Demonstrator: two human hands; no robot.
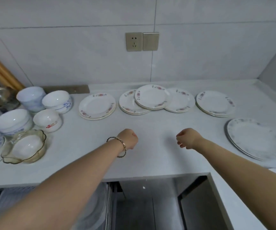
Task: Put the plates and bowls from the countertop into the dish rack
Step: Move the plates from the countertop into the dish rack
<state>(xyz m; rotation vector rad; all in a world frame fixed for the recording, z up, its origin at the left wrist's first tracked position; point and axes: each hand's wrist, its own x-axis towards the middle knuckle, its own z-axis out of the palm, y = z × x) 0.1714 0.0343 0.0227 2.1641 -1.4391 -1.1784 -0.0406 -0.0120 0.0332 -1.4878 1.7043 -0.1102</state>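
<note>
The white stone countertop point(150, 160) runs below the beige wall socket point(133, 41). Far down-left of the socket, under the counter edge, a metal-wire dish rack point(108, 205) holds white plates on edge (blurred). Down-right of the socket lies a large oval grey-patterned plate point(255, 138). Straight below it are round white floral plates point(152, 97) in low stacks. Down-left stand white ceramic bowls point(56, 100), and a small white bowl point(28, 145) sits inside a scalloped amber glass bowl point(6, 155). Lower still, the left hand point(129, 138) and right hand point(187, 138) hover as empty fists.

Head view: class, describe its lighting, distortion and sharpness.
In the head view, light is soft and even, with a faint shadow beside the right hand; the head view's wide lens bows the wall tile seams; the head view smears the grey-patterned plate at right.
</note>
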